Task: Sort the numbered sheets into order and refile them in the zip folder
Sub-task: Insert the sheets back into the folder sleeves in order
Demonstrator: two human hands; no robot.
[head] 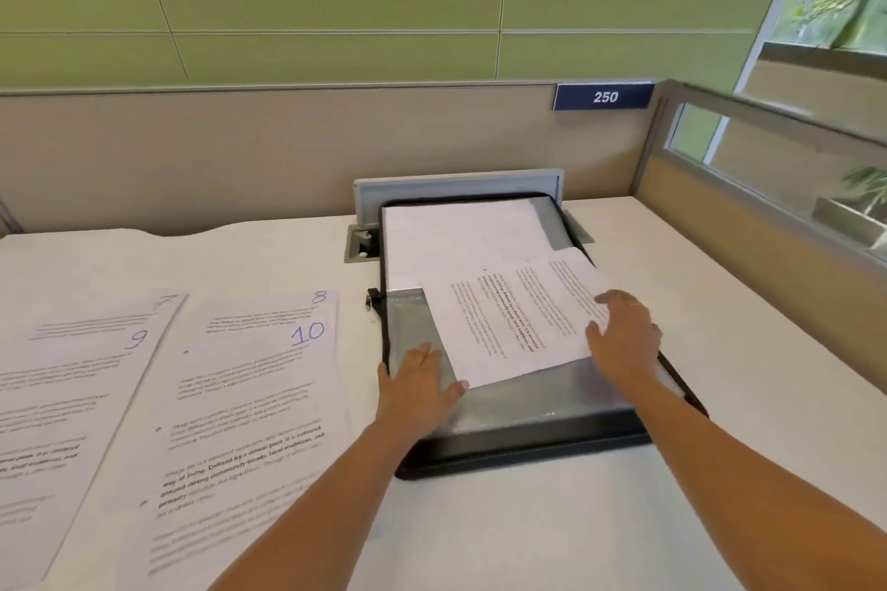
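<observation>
A black zip folder (537, 442) with a silver-grey lining lies open on the white desk, right of centre. White sheets (461, 240) rest in its far half. A printed sheet (509, 317) lies askew across the lining. My right hand (624, 336) lies on that sheet's right edge with fingers spread. My left hand (417, 384) lies flat on the lining at the sheet's lower left corner, thumb touching the paper. On the left of the desk lie sheets numbered 7 (165, 301), 8 (319, 297), 9 (137, 339) and 10 (307, 334).
A raised cable-hatch lid (456, 187) stands behind the folder against the beige partition (240, 149). A blue sign reading 250 (604, 96) hangs on the partition. A glass-topped side panel (768, 168) borders the desk on the right. Bare desk (552, 533) lies in front.
</observation>
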